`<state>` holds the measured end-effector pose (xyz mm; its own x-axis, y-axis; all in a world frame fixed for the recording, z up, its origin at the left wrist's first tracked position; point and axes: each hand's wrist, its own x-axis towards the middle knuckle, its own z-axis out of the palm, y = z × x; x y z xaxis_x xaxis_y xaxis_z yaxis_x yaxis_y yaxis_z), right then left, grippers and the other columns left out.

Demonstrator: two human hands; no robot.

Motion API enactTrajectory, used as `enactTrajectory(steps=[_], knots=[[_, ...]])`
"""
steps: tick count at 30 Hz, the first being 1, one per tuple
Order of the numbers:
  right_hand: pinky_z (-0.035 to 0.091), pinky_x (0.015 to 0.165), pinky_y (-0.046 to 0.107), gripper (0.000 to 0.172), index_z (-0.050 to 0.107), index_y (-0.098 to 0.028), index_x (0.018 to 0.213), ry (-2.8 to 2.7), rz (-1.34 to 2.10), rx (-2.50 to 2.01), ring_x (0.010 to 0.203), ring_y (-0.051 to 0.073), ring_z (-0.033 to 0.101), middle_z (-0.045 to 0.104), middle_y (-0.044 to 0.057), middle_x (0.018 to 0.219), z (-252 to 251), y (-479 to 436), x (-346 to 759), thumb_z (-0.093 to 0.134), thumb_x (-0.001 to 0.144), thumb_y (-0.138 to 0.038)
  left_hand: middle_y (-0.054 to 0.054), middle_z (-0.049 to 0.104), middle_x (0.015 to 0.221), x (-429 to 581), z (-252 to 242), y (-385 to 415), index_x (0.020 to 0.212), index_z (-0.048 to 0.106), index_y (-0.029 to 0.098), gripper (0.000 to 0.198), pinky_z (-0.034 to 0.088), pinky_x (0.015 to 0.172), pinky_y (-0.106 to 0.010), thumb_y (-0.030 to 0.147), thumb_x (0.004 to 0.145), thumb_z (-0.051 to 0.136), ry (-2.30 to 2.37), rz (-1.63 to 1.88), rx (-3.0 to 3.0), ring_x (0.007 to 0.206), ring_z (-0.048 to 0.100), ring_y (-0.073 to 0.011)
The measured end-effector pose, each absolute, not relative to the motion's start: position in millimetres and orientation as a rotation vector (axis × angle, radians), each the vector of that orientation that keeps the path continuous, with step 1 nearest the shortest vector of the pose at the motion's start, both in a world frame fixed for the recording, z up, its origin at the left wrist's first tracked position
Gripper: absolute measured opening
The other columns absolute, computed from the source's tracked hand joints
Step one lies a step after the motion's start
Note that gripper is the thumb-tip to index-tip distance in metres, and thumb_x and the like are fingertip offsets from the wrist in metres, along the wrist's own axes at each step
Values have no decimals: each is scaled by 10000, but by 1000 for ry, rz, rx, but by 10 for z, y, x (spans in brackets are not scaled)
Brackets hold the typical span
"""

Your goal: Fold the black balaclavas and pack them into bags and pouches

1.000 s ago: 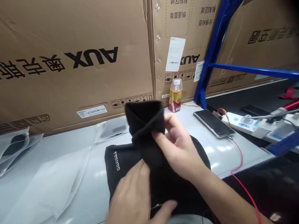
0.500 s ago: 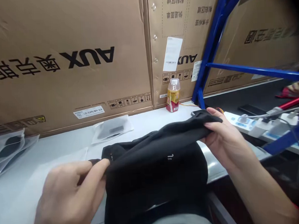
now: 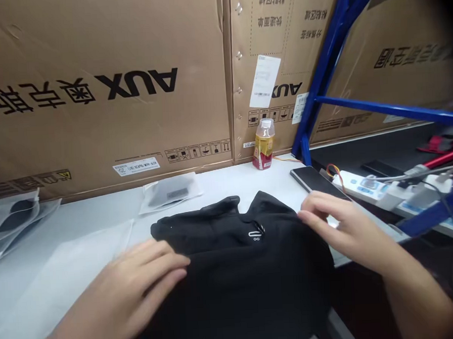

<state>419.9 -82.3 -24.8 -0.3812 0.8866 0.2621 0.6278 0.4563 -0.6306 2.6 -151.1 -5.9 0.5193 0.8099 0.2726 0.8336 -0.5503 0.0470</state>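
A black garment with a small white logo lies spread on the white table in front of me. My left hand rests flat on its left part, fingers stretched out and pointing right. My right hand lies open on the garment's right edge, fingers extended toward the left. Neither hand grips the cloth.
Large brown AUX cardboard boxes stand along the table's back. A small drink bottle stands by them. A phone and a white power strip lie to the right beside a blue rack. Clear plastic bags lie at the left.
The garment, held stretched in the air between both pinching hands half a second ago, now lies flat on the table. Both hands have let go and rest open on it.
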Motion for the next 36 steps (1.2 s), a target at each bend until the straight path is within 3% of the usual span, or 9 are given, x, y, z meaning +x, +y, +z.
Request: enactTrajectory(steps=[5, 10, 14, 17, 21, 23, 26, 30, 36], knots=[[513, 1055, 467, 403, 702, -284, 1315, -2453, 391, -1293, 1227, 310, 620, 670, 97, 1306, -266, -576, 3810, 597, 1006, -520, -25, 701, 1344, -20, -96, -902, 1379, 638, 399, 381, 487, 1012, -447, 525, 1053, 485, -1602, -204, -2640, 1260, 623, -307], [550, 806, 360, 94, 772, -271, 964, -2560, 299, -1449, 926, 254, 708, 745, 37, 981, -221, -375, 3816, 713, 917, -328, 6, 747, 952, -197, -38, -796, 938, 710, 319, 333, 477, 918, -377, 531, 1053, 481, -1709, -26, -2786, 917, 694, -230], [518, 710, 347, 156, 692, -251, 918, -2397, 162, -1562, 803, 221, 693, 726, 27, 966, -161, -274, 3833, 559, 995, -277, -28, 716, 914, -134, 91, -809, 896, 647, 271, 404, 458, 740, -370, 524, 1072, 386, -1748, -276, -2509, 843, 646, -249], [538, 770, 412, 152, 679, -213, 1059, -2259, 15, -1634, 897, 285, 704, 707, 87, 1076, -168, -255, 3775, 553, 980, -245, -101, 726, 1083, -6, 12, -810, 1030, 687, 246, 358, 477, 803, -465, 467, 1053, 405, -1746, -322, -2225, 978, 646, -337], [529, 969, 445, 302, 621, -190, 1286, -2255, -23, -1498, 1159, 310, 652, 657, 126, 1255, -156, -333, 3602, 537, 996, -194, -166, 595, 1478, 185, -195, -873, 1322, 647, 223, 369, 372, 1107, -651, 320, 1023, 455, -1543, -323, -2177, 1328, 551, -413], [532, 979, 419, 267, 633, -219, 1267, -2305, 40, -1318, 1137, 274, 654, 662, 100, 1241, -118, -394, 3480, 527, 1023, -196, -123, 645, 1438, 252, -239, -902, 1327, 644, 243, 368, 338, 1181, -609, 231, 1024, 435, -1417, -292, -2246, 1307, 597, -345], [553, 945, 418, 205, 677, -235, 1186, -2416, 116, -1099, 1077, 256, 664, 690, 74, 1183, -62, -469, 3281, 564, 1023, -185, -49, 776, 1128, 287, -207, -851, 1228, 689, 261, 412, 475, 1049, -501, 82, 984, 410, -1378, -219, -2306, 1027, 717, -267], [581, 925, 462, 241, 711, -213, 1184, -2496, 44, -1049, 1064, 273, 683, 719, 95, 1201, -74, -570, 3118, 558, 1013, -138, -148, 741, 1189, 335, -84, -715, 1211, 700, 191, 440, 477, 936, -542, 14, 957, 388, -1437, -268, -2139, 1085, 681, -363], [445, 1207, 543, 428, 598, -216, 1463, -2423, -28, -1160, 1492, 323, 463, 559, 94, 1571, -366, -857, 3278, 455, 1059, -214, -118, 730, 1228, 568, -140, -943, 1191, 716, 224, 320, 525, 913, -462, 193, 1037, 437, -1334, -229, -2344, 1085, 691, -306]])
